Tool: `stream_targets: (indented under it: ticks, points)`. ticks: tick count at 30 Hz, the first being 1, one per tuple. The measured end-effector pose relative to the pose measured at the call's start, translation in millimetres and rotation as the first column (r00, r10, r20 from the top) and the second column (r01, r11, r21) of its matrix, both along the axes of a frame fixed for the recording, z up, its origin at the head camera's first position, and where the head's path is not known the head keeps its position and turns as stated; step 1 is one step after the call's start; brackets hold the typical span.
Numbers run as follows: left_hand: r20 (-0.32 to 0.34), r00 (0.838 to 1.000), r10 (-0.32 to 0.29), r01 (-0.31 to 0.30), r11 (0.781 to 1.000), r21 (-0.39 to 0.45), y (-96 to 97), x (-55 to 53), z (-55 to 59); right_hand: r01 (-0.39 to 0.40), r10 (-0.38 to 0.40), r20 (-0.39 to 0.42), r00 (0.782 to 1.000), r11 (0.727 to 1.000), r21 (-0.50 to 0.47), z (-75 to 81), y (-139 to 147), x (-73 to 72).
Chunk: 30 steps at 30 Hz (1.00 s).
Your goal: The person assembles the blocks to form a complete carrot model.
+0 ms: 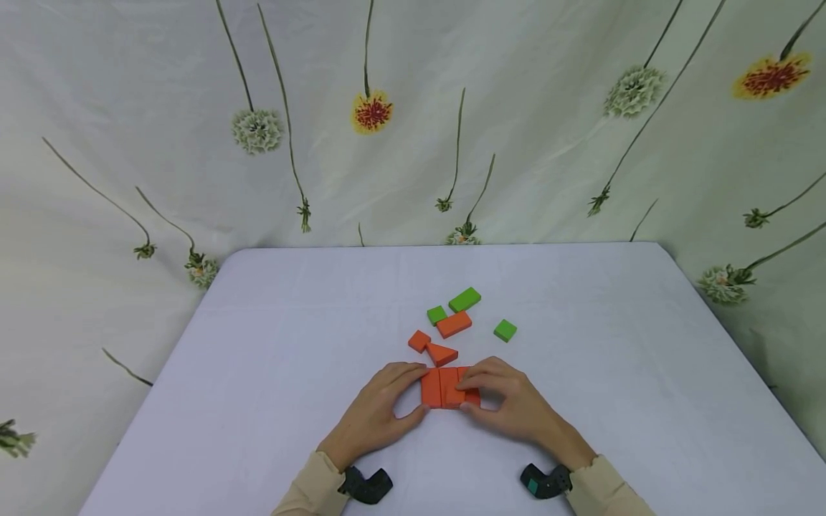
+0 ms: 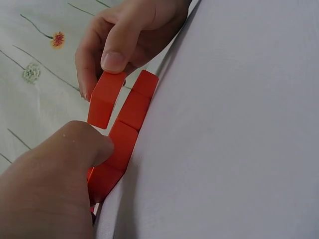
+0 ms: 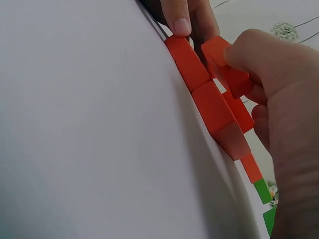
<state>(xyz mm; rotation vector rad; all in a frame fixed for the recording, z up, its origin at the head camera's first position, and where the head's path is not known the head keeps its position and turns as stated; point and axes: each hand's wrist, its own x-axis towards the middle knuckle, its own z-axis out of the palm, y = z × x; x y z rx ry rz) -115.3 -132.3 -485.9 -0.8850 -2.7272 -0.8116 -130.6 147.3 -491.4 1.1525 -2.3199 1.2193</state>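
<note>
A row of orange blocks (image 1: pixel 430 390) lies side by side on the white table, between both hands. My left hand (image 1: pixel 387 405) grips the row's left end, its fingertips on the far edge and its thumb on the near edge. Between thumb and fingers of my right hand (image 1: pixel 510 405) is another orange block (image 3: pixel 232 74), pinched just above the row. The left wrist view shows a gap between this raised orange block (image 2: pixel 103 102) and the row beneath. In the head view, the right fingers partly hide the row's right end.
Beyond the row lie an orange triangular block (image 1: pixel 442 354), a small orange block (image 1: pixel 419 341) and a longer orange block (image 1: pixel 454 325). Farther back are a small green block (image 1: pixel 437 315) and a long green block (image 1: pixel 464 299). Another green block (image 1: pixel 505 330) lies apart, to the right.
</note>
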Motion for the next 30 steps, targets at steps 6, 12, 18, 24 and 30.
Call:
stream_targets:
  ticks: [6, 12, 18, 24, 30]
  points:
    - [0.002, 1.000, 0.000, 0.000, 1.000, -0.002, -0.1, 0.2, 0.3, -0.069, 0.069, -0.026, 0.997, 0.998, 0.003, 0.4, -4.6, 2.9]
    - [-0.006, 1.000, -0.006, 0.006, 1.000, 0.007, -0.2, -0.1, -0.3, -0.118, 0.118, -0.001, 0.993, 0.993, 0.016, 1.8, -9.2, 6.6]
    - [-0.006, 1.000, -0.006, 0.006, 1.000, 0.007, -0.5, -0.3, -1.4, -0.144, 0.145, -0.004, 0.989, 0.988, 0.046, 2.8, -11.7, 8.7]
    - [-0.006, 1.000, -0.002, 0.002, 1.000, 0.001, -0.4, 0.2, -0.4, -0.129, 0.133, -0.037, 0.990, 0.987, 0.094, 3.2, -12.0, 8.6]
    - [-0.008, 1.000, -0.003, 0.004, 1.000, 0.005, -0.2, -0.1, -0.5, -0.122, 0.129, -0.060, 0.990, 0.986, 0.111, 2.9, -12.1, 7.8]
